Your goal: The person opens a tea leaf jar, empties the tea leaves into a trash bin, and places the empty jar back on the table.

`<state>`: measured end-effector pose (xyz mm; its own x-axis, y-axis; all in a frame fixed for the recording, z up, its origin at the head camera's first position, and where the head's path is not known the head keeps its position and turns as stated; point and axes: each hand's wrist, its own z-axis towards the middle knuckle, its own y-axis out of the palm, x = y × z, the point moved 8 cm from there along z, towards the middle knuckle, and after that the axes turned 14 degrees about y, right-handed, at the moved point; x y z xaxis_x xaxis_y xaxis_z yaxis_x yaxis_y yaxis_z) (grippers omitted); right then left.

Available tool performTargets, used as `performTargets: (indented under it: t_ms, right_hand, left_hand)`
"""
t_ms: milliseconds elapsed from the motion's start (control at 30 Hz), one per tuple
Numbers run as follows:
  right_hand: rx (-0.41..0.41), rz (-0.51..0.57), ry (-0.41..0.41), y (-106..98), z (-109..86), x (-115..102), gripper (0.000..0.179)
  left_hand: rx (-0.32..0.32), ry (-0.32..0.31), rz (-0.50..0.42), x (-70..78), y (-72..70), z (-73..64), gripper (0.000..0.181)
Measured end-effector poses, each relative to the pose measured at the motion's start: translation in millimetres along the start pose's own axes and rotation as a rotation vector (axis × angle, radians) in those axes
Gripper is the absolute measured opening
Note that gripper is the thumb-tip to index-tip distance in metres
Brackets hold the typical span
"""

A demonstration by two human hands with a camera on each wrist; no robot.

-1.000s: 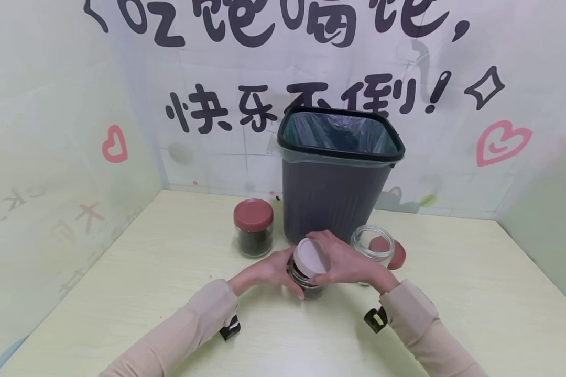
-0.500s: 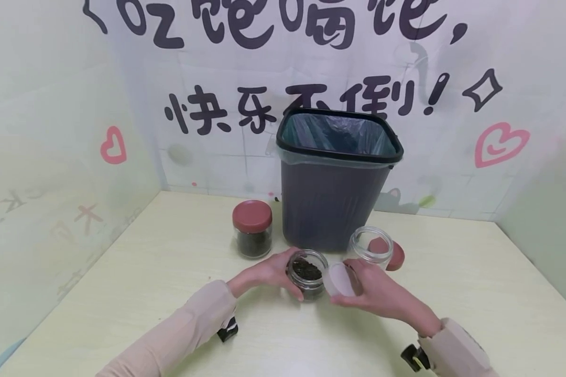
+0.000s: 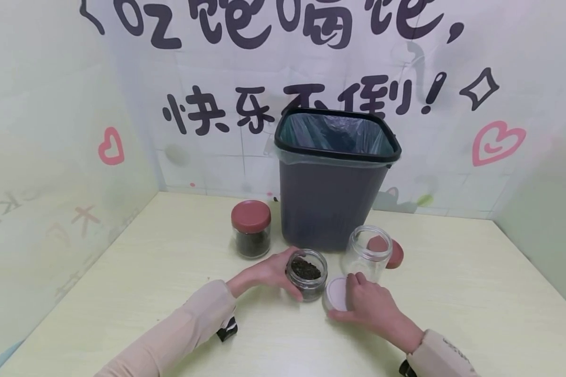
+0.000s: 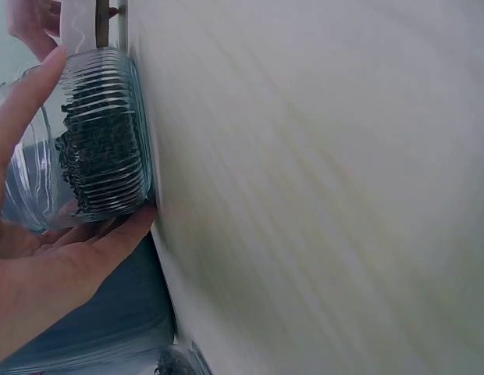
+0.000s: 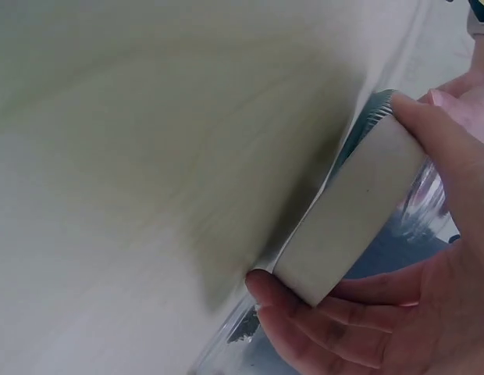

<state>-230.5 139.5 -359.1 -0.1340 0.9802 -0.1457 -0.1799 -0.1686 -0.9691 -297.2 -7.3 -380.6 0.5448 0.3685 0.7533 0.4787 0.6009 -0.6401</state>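
An uncapped glass jar [image 3: 307, 290] with dark, dried leaf-like bits [image 3: 305, 269] inside stands upright on the table. My left hand [image 3: 271, 273] grips its left side, thumb and fingers around the glass, as the left wrist view of the jar [image 4: 105, 137] also shows. Just right of it, a pale pinkish-white lid [image 3: 336, 294] is at table level with its flat top up. My right hand [image 3: 377, 309] holds this lid by its edge; in the right wrist view the thumb and fingers span the lid's side wall [image 5: 355, 211].
Behind the jar stands a dark bin [image 3: 330, 204] with a plastic liner. A red-lidded jar [image 3: 252, 230] of dark contents is at its left. An open glass jar [image 3: 365, 262] and a loose red lid [image 3: 396, 254] lie beyond my right hand.
The pale lid has come off the jar's mouth, moved right and come down to the table in my right hand. My left hand has stayed on the jar.
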Motion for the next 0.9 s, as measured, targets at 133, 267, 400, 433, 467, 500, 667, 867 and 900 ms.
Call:
performTargets:
  t_ms: [133,267,400,433,467,500,667,867,900]
  right_hand:
    - [0.020,-0.068,0.032,2.1,1.4,3.6,0.073]
    - [0.045,-0.114,0.045,3.5,4.3,9.5,0.074]
    - [0.048,-0.136,0.052,4.7,7.3,14.1,0.074]
    - [0.046,-0.140,0.052,5.3,7.9,14.8,0.074]
    - [0.044,-0.139,0.052,5.9,8.7,15.3,0.074]
    - [0.045,-0.137,0.052,6.4,9.6,15.7,0.074]
    - [0.047,-0.088,0.071,8.4,16.2,17.2,0.077]
    - [0.010,-0.028,0.132,11.4,24.1,21.0,0.079]
    - [0.011,-0.017,0.135,11.1,25.2,21.0,0.078]
  left_hand:
    - [0.003,0.011,0.012,1.1,0.1,0.8,0.087]
    - [0.003,0.002,0.000,-0.4,0.6,1.1,0.089]
    - [-0.005,-0.006,0.003,-1.8,0.3,1.3,0.093]
    - [-0.009,-0.004,0.003,-2.0,0.6,1.3,0.093]
    - [-0.013,0.000,0.005,-2.1,0.7,1.4,0.093]
    - [-0.016,0.003,0.008,-2.3,0.8,1.6,0.094]
    - [-0.022,0.015,0.019,-2.6,0.2,2.3,0.091]
    - [-0.018,0.016,0.043,-1.5,-0.4,3.8,0.085]
    - [-0.018,0.018,0.050,-1.3,-0.4,4.2,0.084]
